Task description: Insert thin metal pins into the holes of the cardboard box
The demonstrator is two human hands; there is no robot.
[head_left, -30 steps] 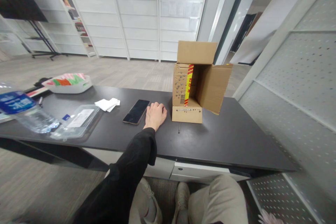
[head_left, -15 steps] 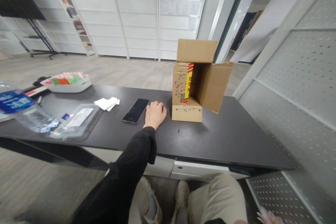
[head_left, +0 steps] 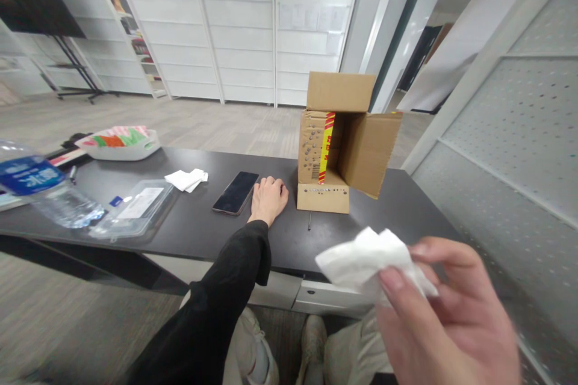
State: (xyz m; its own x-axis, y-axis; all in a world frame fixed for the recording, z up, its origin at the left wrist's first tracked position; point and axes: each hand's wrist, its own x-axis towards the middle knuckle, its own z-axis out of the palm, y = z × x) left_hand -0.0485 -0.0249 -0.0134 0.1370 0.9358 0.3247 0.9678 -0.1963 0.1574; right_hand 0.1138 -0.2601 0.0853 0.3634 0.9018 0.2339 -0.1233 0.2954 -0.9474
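Pinching tissue (head_left: pixel 356 261) in right hand (head_left: pixel 451 319) near front edge of worktop (head_left: pixel 194 225), likely because thin; resting left hand (head_left: pixel 270 200) palm-down beside phone (head_left: pixel 236 192), perhaps for support; cannot tell if gripping.

The one camera over there rides on the person's head, facing forward and tipped down across the dark counter (head_left: pixel 282 246). It's a wide look: out past the far edge to the white shelving (head_left: pixel 239 36) at the back of the room, down to the wearer's own shoes (head_left: pixel 313 337) at the bottom. The right hand (head_left: pixel 454 325) is close to the lens, the left hand (head_left: pixel 270 200) lies farther out, and a perforated panel (head_left: pixel 519 114) runs along the right side.
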